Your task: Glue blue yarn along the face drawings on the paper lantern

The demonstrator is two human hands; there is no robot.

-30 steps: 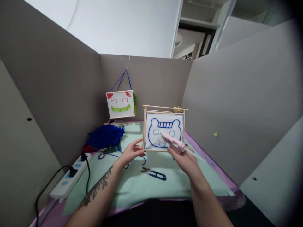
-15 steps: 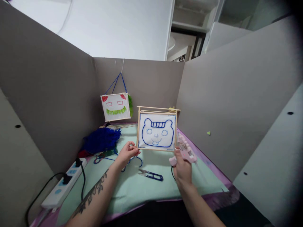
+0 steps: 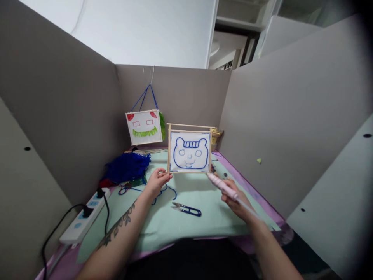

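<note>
My left hand (image 3: 157,182) pinches the lower left corner of a wooden stick frame (image 3: 169,149), holding it upright above the table. Inside the frame is a white panel (image 3: 190,151) with a bear face outlined in blue. My right hand (image 3: 237,202) grips a pink glue gun (image 3: 223,186) with a pale glue stick jutting from its back end. Its nozzle points at the frame's lower right corner; whether it touches, I cannot tell. Below the frame, blue thread snips (image 3: 186,209) lie on the pale green sheet (image 3: 163,225).
A pile of blue yarn (image 3: 127,167) lies at the left, with loose strands trailing toward the middle. Nearer me is a white power strip (image 3: 84,217) with black plugs. Another face picture (image 3: 144,127) hangs from a hook at the back. Grey panels (image 3: 291,105) enclose the table.
My right hand has left the frame's lower right corner and now holds the glue gun, raised with its nozzle near that corner. My left hand keeps holding the frame.
</note>
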